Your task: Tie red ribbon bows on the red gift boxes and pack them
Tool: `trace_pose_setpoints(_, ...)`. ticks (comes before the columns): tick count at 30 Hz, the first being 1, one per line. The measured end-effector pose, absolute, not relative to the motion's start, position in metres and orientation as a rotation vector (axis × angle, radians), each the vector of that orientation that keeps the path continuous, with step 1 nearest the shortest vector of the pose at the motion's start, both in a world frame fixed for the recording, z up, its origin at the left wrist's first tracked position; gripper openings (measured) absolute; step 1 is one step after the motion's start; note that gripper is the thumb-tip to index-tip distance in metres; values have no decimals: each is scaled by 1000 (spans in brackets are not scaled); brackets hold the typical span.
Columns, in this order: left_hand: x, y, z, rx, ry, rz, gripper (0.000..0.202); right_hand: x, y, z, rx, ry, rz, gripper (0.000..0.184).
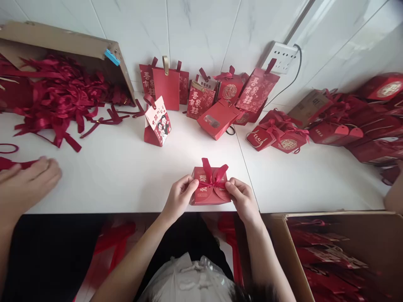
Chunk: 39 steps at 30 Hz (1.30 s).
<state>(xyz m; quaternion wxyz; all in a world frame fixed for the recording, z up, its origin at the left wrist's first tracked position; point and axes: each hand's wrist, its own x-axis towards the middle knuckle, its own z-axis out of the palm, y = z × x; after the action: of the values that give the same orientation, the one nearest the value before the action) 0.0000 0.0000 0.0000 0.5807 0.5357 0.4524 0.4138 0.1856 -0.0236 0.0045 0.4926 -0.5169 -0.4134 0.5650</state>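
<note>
A small red gift box (206,195) with gold characters sits at the near edge of the white table (126,167). A red ribbon (214,174) is tied in a bow on top of it. My left hand (180,196) pinches the ribbon and the box's left side. My right hand (241,197) grips the ribbon end and the box's right side. Both hands are closed on the box and its bow.
A tipped cardboard box (63,42) spills red ribbons (59,96) at far left. Several red gift boxes and bags (217,100) stand along the wall, with more at right (352,121). Another person's hand (28,180) rests at the left edge. An open carton (340,251) sits at lower right.
</note>
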Motion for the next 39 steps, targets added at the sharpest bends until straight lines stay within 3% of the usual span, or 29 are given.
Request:
trace_pose_setpoints(11,3,-2,-7,1216,1010,1024,37,183,-20,-6,-1105,-793,1462,47)
trace_pose_setpoints(17,-10,-7,0,1338,1153,881,33,196,-20,-14,-1187,-952,1334,40)
trace_pose_setpoints(20,-14,-12,0,1514,1159,886,55,198,-17,-18,-1231,-1026,1146,33)
trace_pose_setpoints(23,-21,-6,-5,1592,1215,906,64,196,-20,-16,-1250,-1161,1107,40)
trace_pose_setpoints(28,-47,16,-7,1511,1637,1403,50,194,-35,-5,-1442,-1288,987,57)
trace_pose_setpoints(31,-56,14,-1,1496,1534,1295,37,194,-38,-3,-1496,-1258,905,59)
trace_pose_setpoints(36,-47,0,6,1493,1319,979,30,185,-37,-7,-1299,-1398,853,37)
trace_pose_setpoints(37,-45,-2,6,1475,1300,963,30,182,-37,-8,-1232,-1472,859,42)
trace_pose_setpoints(39,-43,-4,5,1458,1310,996,29,172,-40,-9,-1155,-1651,863,73)
